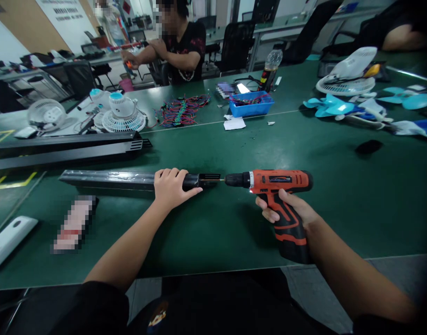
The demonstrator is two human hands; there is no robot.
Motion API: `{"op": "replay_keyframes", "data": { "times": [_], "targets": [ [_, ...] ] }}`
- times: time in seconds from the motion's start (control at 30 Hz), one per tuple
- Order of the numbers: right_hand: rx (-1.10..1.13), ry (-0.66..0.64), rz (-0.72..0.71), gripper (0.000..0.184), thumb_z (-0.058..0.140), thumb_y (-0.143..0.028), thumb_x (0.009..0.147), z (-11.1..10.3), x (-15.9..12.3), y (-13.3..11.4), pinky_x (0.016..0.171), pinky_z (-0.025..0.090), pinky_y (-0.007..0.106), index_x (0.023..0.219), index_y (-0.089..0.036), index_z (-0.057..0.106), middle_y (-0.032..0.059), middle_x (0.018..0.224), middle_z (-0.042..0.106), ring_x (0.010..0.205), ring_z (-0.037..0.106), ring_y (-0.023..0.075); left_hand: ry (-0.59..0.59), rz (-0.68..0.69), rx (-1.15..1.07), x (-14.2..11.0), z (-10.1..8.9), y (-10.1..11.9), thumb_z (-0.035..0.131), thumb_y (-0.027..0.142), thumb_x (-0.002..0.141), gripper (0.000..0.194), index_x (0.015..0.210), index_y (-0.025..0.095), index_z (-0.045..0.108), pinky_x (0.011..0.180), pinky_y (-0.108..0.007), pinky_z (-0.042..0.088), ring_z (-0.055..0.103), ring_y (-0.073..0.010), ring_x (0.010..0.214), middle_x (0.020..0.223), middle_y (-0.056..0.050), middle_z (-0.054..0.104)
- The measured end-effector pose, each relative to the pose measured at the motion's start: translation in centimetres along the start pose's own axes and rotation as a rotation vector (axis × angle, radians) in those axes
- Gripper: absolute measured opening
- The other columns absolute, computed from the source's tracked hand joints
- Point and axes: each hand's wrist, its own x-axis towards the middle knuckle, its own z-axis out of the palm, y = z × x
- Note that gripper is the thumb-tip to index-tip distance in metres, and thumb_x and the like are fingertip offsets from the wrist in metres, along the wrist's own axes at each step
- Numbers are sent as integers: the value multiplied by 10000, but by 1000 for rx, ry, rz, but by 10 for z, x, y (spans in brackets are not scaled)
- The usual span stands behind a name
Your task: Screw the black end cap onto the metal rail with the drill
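Observation:
My right hand [295, 209] grips an orange and black cordless drill [281, 180] by its handle, chuck pointing left. A thin bit runs from the chuck into the slotted right end of a long black metal profile [112, 178]. Whether the bit's tip meets a screw is hidden inside that end. My left hand [171, 188] is wrapped over the profile close to this end, fingers across the top and thumb along the near side. The profile lies on the green tabletop [206, 237], roughly parallel to the front edge.
More long black profiles [70, 151] lie behind on the left. Fan parts [123, 111], a wire bundle [182, 110], a blue bin [251, 108], a bottle [270, 70] and blue fan blades [328, 106] stand farther back. A phone [76, 223] lies near left. A person [183, 46] sits opposite.

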Motion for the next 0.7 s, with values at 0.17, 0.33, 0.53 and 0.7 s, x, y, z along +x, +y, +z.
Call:
{"op": "replay_keyframes", "data": {
  "times": [0.17, 0.33, 0.53, 0.7],
  "targets": [
    [-77, 6, -17, 418, 771, -513, 931, -4, -1, 0, 532, 530, 236, 1139, -157, 710, 86, 941, 723, 573, 591, 107, -5, 2, 15, 0, 0, -1, 544, 874, 851, 715, 1069, 220, 735, 945, -506, 386, 654, -354, 983, 983, -123, 745],
    [-21, 38, -13, 399, 761, -489, 937, -7, 2, 1, 550, 548, 250, 1196, -194, 688, 72, 987, 724, 542, 544, 90, -6, -1, 10, 0, 1, -1, 549, 873, 849, 702, 1070, 232, 729, 949, -503, 385, 649, -350, 991, 989, -121, 747],
    [36, 24, 27, 481, 801, -505, 908, -6, 2, 2, 566, 562, 245, 1253, -202, 657, 31, 910, 686, 543, 559, 88, 7, -5, -2, 0, 1, 0, 566, 862, 846, 674, 1054, 241, 725, 964, -505, 385, 648, -345, 984, 980, -114, 745],
    [3, 36, 19, 463, 827, -505, 884, -2, 1, 0, 560, 568, 249, 1191, -195, 673, 31, 887, 676, 545, 573, 95, 10, 1, -10, -1, 1, 0, 592, 837, 844, 643, 1069, 249, 720, 970, -510, 387, 649, -352, 1000, 992, -117, 742]
  ]
}}
